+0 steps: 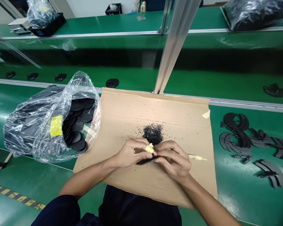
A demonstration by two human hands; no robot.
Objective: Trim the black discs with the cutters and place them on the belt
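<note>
My left hand (pixel 132 153) and my right hand (pixel 173 158) meet over a flattened cardboard sheet (pixel 132 110), pinching a thin black foam-like piece (pixel 145 161) between them. A pale yellow strip (pixel 149 148), perhaps peeled backing, sticks out at my left fingertips. Another pale strip (pixel 196 157) lies on the cardboard beyond my right hand. Just ahead of my fingers sits a small heap of black crumbs (pixel 153 133), with more specks scattered around it. To the left, a clear plastic bag (pixel 47 125) with a yellow label (pixel 56 125) holds a stack of black discs (pixel 77 125).
Black cut ring-like shapes (pixel 250 141) lie on the green bench right of the cardboard. An aluminium post (pixel 176 47) rises behind it. Black discs (pixel 112 83) sit on a lower green shelf, and bagged goods (pixel 254 14) lie on the far bench.
</note>
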